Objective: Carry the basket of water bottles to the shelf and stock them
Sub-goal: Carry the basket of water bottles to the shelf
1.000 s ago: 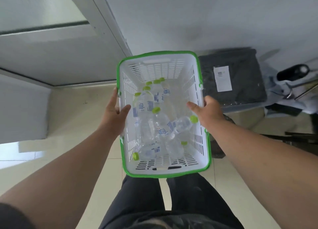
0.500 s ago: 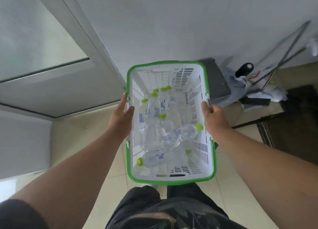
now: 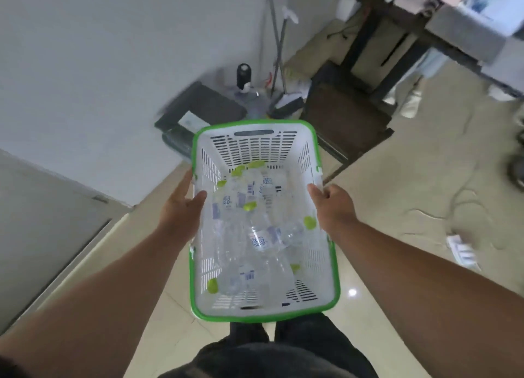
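Observation:
I carry a white slatted basket with a green rim in front of my waist, above the tiled floor. Several clear water bottles with green caps lie loose inside it. My left hand grips the basket's left rim, thumb inside the wall. My right hand grips the right rim, thumb over the edge. A dark metal shelf rack with boxes stands at the upper right, well beyond the basket.
A white wall fills the upper left, with a door frame at the lower left. A dark box, a black-capped jug and mop handles stand in the corner ahead. A brown mat lies by the rack. White shoes sit on the right floor.
The view has swung right: the door and wall slid left, and the shelf rack, mat and shoes came into sight. Both hands keep the same hold on the basket.

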